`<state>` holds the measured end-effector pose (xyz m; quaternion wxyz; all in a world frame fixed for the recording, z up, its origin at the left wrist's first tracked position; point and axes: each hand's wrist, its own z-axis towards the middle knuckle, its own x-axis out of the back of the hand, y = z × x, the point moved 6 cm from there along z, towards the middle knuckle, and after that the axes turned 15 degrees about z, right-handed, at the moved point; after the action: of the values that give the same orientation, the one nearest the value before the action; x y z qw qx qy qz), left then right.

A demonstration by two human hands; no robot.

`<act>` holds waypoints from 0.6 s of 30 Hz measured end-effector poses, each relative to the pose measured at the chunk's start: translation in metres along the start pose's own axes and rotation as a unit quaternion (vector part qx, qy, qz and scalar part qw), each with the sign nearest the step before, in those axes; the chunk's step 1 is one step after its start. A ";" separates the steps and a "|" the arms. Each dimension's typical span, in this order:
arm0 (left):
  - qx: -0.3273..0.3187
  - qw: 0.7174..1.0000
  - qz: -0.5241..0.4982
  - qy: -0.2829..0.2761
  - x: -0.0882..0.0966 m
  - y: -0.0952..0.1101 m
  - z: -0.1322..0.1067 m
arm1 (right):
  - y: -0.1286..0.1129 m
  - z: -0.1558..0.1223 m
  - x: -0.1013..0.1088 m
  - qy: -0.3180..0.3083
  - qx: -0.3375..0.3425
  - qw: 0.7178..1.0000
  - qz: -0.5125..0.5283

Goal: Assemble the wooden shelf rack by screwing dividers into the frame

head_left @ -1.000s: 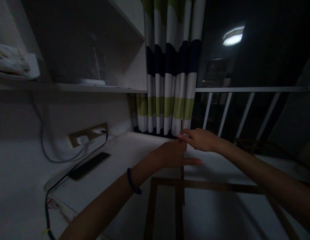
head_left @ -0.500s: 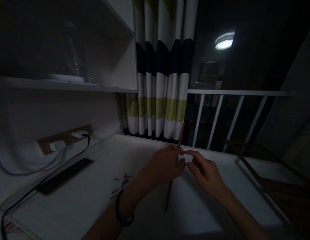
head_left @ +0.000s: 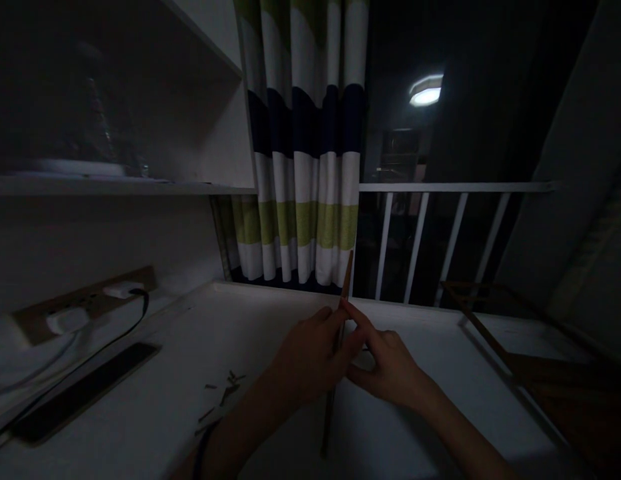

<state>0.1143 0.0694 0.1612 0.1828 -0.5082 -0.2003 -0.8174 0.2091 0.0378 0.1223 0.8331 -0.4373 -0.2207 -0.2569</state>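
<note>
The thin wooden stick [head_left: 347, 275] ran through the grip of my left hand [head_left: 303, 360], its far end jutting out towards 1 o'clock and its near end down at 6 o'clock, over the white tabletop [head_left: 270, 307]. My right hand [head_left: 397, 373] sat at 3 o'clock from the left, with the stick at its 10 o'clock.

Half a second earlier a small gap had parted my right fingertips from my left hand; now the 2 hands met, the right index finger reaching across to the stick just beyond my left fingers. The stick's tilt had changed little.

My left fingers and thumb were closed, pinching the stick near its middle. My right index finger and thumb were bent with a gap between them; I cannot tell whether their tips pinched anything, as my left hand hid part of them.

Some small loose pieces [head_left: 228, 393] lay at 8 o'clock from my left hand, and a wooden frame [head_left: 495, 337] at 2 o'clock from my right.
</note>
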 end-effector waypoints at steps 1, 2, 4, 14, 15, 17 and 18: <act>0.000 1.000 -0.009 -0.003 0.000 -0.001 0.000 | 0.001 0.002 -0.003 0.002 -0.011 1.000 0.000; 0.001 1.000 -0.019 -0.006 -0.001 -0.003 -0.001 | 0.002 0.004 -0.006 0.004 -0.022 1.000 0.005; 0.000 0.999 -0.044 -0.004 -0.001 -0.007 -0.002 | 0.005 0.011 -0.013 0.000 -0.039 0.999 0.033; -0.083 0.979 -0.182 -0.043 -0.003 -0.037 -0.014 | 0.011 0.031 -0.037 0.009 -0.042 0.991 0.128; -0.096 0.975 -0.193 -0.059 -0.002 -0.038 -0.014 | 0.013 0.029 -0.037 0.016 -0.048 0.991 0.122; -0.124 0.963 -0.217 -0.097 0.000 -0.036 -0.013 | 0.016 0.026 -0.035 0.012 -0.065 0.992 0.104; -0.137 0.958 -0.230 -0.104 0.002 -0.034 -0.013 | 0.017 0.024 -0.034 0.008 -0.072 0.993 0.091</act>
<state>0.0863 0.0918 0.1533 -0.1035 -0.5507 -0.2154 -0.7998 0.1902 0.0747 0.1040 0.8210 -0.5123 -0.1543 -0.1991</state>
